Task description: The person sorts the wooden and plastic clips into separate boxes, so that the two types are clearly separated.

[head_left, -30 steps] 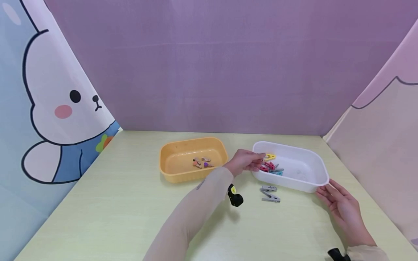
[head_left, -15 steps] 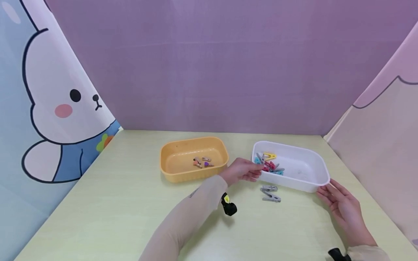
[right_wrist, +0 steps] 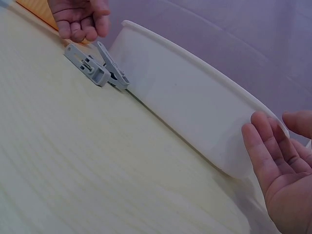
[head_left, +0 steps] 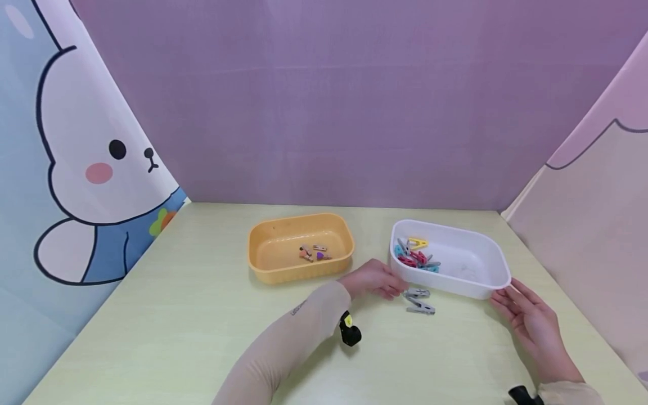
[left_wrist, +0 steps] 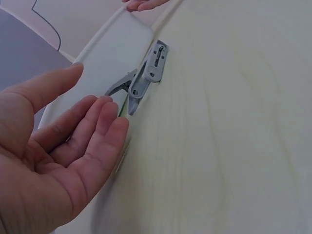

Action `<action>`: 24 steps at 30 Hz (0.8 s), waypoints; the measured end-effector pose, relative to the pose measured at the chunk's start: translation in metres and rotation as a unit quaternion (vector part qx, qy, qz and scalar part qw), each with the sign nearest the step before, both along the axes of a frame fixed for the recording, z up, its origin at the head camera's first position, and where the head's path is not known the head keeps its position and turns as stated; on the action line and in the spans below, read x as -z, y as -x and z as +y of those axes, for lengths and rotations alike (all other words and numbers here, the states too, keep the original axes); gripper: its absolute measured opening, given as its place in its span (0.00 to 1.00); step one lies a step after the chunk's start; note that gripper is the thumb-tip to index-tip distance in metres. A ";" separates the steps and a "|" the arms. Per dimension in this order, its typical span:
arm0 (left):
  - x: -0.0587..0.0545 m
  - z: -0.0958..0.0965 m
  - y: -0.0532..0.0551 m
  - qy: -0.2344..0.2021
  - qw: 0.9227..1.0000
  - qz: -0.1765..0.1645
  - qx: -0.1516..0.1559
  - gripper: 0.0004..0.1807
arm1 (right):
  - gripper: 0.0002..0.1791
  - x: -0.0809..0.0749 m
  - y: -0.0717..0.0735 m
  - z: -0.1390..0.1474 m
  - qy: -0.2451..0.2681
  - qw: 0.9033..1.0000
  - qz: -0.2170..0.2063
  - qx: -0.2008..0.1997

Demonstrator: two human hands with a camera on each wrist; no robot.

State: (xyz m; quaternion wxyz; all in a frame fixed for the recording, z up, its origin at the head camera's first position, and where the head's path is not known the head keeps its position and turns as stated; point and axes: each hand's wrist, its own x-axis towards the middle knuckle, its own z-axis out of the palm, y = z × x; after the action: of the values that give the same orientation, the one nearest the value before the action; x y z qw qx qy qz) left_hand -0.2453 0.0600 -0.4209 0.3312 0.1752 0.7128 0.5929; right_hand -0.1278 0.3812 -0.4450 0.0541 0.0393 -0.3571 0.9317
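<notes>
My left hand [head_left: 377,278] hovers beside two grey clothespins [head_left: 420,307], which lie on the table in front of the white tray [head_left: 476,289]. In the left wrist view the thumb stands apart from loosely bent fingers [left_wrist: 100,131], with nothing between them. The clothespins [right_wrist: 87,66] sit close together by the tray wall. My right hand [head_left: 534,323] holds the tray's near right corner; in the right wrist view its fingers lie along the outer wall and its thumb is at the rim. Inside the tray, red, blue, grey and yellow clothespins [head_left: 417,257] gather at the left end.
An orange tray [head_left: 268,275] stands left of the white one, with several small wooden clips [head_left: 320,248] in it. A purple backdrop [head_left: 324,112] closes off the table's far edge, and printed cloths hang at both sides.
My left hand has let go of a clothespin at the white tray's left end, then drawn back and down towards the two grey clothespins. The right hand stays at the tray corner.
</notes>
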 end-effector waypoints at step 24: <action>0.002 0.015 -0.013 0.088 0.993 0.064 0.036 0.08 | 0.19 -0.003 -0.001 -0.002 0.000 1.000 -0.003 0.005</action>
State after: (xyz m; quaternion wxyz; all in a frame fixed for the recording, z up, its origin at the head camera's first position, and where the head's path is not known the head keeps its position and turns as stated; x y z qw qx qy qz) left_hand -0.2327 0.0752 -0.4226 0.3200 0.2081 0.7751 0.5035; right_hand -0.1272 0.3794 -0.4422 0.0577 0.0351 -0.3572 0.9316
